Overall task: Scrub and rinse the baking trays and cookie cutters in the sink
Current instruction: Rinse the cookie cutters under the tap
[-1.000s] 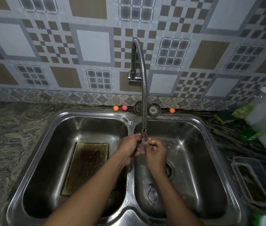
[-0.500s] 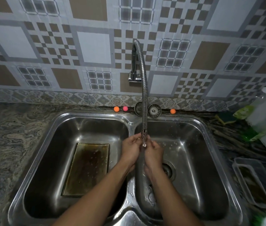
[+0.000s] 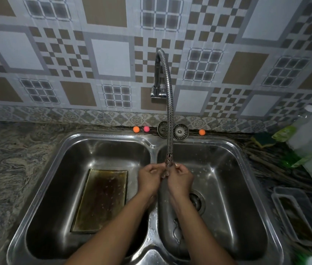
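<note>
Left hand (image 3: 149, 178) and right hand (image 3: 180, 180) curl beneath faucet (image 3: 169, 111) — grasp unclear; tray (image 3: 101, 199) lies in left basin (image 3: 65, 169).

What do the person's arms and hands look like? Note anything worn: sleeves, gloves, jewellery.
The left hand and right hand are bare: no gloves, and no ring, watch or bracelet shows. The left forearm and right forearm are bare too, with no sleeve in view down to the picture's lower edge.
</note>
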